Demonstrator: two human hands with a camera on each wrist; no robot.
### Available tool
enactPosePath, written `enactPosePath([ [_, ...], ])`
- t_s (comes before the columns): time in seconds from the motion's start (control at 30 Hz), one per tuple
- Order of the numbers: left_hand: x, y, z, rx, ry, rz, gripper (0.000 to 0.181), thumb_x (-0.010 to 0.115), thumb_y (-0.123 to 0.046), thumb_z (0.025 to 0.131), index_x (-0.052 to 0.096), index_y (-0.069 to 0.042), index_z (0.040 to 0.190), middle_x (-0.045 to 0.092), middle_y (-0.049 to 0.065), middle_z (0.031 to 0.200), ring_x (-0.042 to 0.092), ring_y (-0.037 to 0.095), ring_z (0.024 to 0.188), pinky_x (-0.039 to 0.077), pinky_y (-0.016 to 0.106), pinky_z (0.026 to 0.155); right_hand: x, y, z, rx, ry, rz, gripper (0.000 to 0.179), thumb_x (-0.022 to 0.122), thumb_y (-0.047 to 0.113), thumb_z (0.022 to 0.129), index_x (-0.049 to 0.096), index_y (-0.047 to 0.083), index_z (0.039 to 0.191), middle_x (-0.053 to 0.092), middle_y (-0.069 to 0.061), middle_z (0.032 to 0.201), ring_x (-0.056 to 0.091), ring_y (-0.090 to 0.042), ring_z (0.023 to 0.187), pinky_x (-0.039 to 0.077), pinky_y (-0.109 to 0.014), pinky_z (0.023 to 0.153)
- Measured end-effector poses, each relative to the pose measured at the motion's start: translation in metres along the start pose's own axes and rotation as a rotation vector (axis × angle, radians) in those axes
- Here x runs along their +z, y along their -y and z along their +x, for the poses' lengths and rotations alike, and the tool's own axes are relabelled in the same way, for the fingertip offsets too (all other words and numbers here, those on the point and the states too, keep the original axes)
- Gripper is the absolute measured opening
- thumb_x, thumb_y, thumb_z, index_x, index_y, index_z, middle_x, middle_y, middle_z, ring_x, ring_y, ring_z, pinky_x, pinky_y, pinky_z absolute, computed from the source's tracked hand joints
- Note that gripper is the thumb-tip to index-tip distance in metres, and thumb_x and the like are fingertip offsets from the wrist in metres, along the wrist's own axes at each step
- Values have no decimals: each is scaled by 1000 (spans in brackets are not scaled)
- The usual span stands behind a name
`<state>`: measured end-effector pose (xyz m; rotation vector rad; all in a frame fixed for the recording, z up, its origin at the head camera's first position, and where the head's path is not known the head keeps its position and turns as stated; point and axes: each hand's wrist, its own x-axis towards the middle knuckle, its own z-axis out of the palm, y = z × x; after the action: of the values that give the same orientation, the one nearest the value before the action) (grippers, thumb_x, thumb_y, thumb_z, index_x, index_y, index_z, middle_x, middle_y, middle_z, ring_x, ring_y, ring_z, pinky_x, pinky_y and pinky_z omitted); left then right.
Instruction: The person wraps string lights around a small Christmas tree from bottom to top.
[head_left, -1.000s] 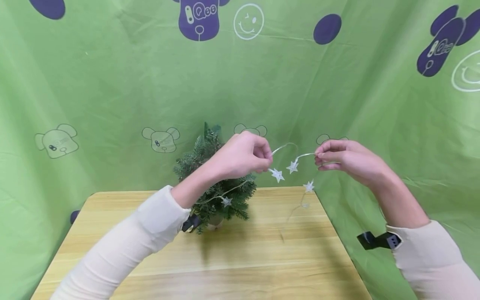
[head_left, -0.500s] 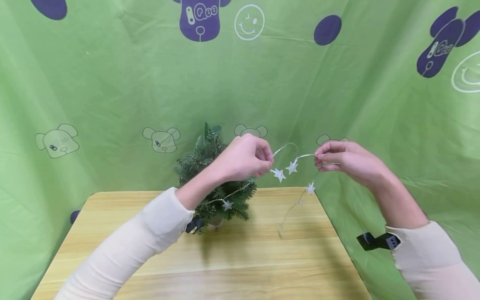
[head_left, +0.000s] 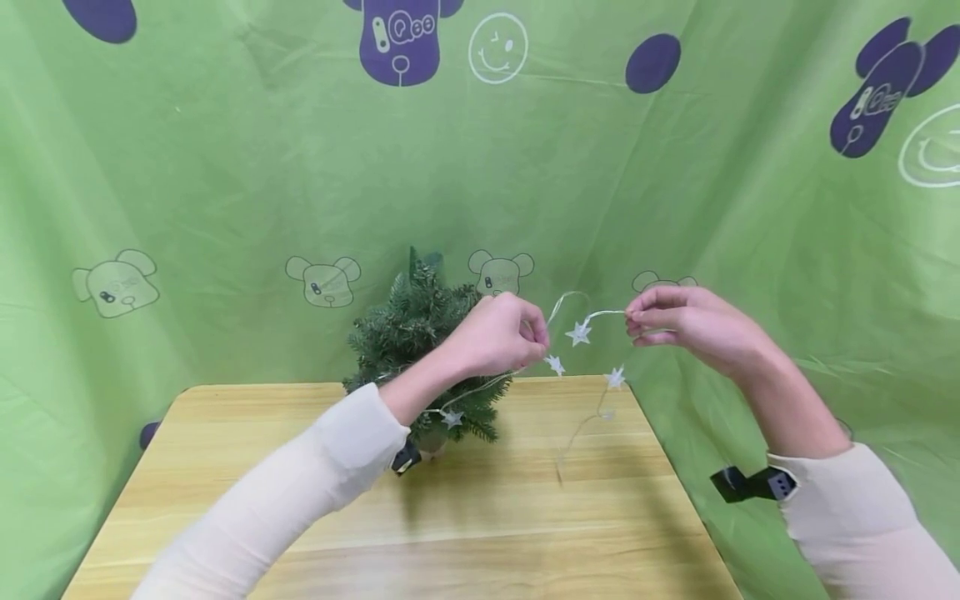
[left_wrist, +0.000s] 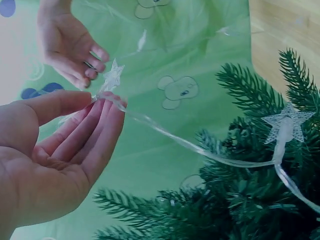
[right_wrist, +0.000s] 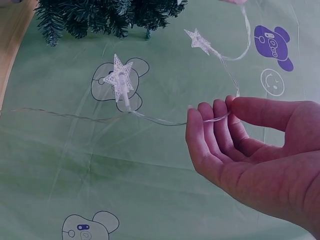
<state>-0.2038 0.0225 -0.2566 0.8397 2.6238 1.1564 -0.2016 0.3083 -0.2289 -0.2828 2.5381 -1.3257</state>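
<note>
My left hand (head_left: pixel 501 335) pinches a clear-wired string of star lights (left_wrist: pixel 185 145) between thumb and fingertips, just in front of the tree. To the right, my right hand (head_left: pixel 693 325) pinches the same string further along, its wire (right_wrist: pixel 165 122) running across the fingers. Between the hands the wire arches, with a star (head_left: pixel 578 333) near the right hand and another star (head_left: pixel 555 365) just below the left fingertips. Under the right hand a star (head_left: pixel 615 377) dangles on the loose end. The small green Christmas tree (head_left: pixel 420 321) bears part of the string, with a star (left_wrist: pixel 287 127) against its branches.
The tree stands toward the back of a light wooden table (head_left: pixel 480 533). Behind and around the table hangs a green cloth (head_left: pixel 225 167) printed with cartoon heads. A black wrist camera (head_left: pixel 753 484) sits at the right cuff.
My left hand has moved slightly down and right, and the star by its fingertips has sunk a little. The right hand has barely shifted; the loose end sways below it.
</note>
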Motion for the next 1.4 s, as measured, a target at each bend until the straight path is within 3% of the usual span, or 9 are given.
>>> enactPosePath([
  [0.1,4,4,8,0,-44,27,7,72,-8,89,75,-14,90,75,-3,81,68,11,67,52,43,103,1,-1,0,2,-1,2,29,54,16,104,52,-6,123,59,-11,116,64,-18,106,56,-26,96],
  [0.17,8,6,12,4,-61,45,8,70,-6,89,75,-13,90,74,-4,78,66,10,64,50,46,105,1,-1,0,6,-1,1,29,54,16,104,52,-6,123,60,-11,115,64,-18,106,56,-26,95],
  [0.33,14,1,22,29,-63,104,13,66,0,88,74,-10,89,71,-4,75,64,11,61,58,32,81,2,-2,0,11,-4,1,30,55,17,104,53,-6,123,61,-11,115,65,-18,105,56,-27,96],
  [0.73,28,-2,50,-27,-3,241,25,56,9,83,63,-13,73,63,-2,71,53,10,60,46,19,56,2,-7,-2,21,-3,6,30,55,17,104,53,-6,123,62,-12,115,65,-20,105,56,-29,97],
  [0.93,28,3,57,-101,12,174,35,51,11,79,44,-16,59,40,-5,53,33,6,46,30,17,42,4,-9,-2,40,-5,-3,29,54,16,103,53,-5,123,61,-13,116,65,-21,105,56,-27,96],
  [1.07,24,6,60,-133,14,207,39,52,8,82,36,-17,56,29,-7,49,25,6,43,25,17,41,7,-11,0,38,2,-8,29,55,16,103,53,-5,123,61,-13,115,65,-20,105,56,-27,95],
  [1.23,19,6,63,-153,68,295,36,60,-2,91,41,-16,64,35,-5,55,31,7,45,33,18,43,11,-12,3,32,5,5,30,55,15,102,53,-6,123,62,-12,114,65,-19,104,57,-27,96],
  [1.33,16,3,64,-152,59,367,16,61,-1,90,55,-12,80,52,-1,69,46,9,53,43,19,46,13,-12,5,31,9,6,31,55,15,102,52,-6,124,62,-14,116,66,-20,105,56,-27,96],
  [1.4,14,2,64,-142,38,420,14,60,3,88,61,-9,94,58,2,79,53,12,60,47,20,48,15,-11,6,31,13,12,31,55,14,102,52,-7,124,62,-14,116,66,-20,105,57,-27,96],
])
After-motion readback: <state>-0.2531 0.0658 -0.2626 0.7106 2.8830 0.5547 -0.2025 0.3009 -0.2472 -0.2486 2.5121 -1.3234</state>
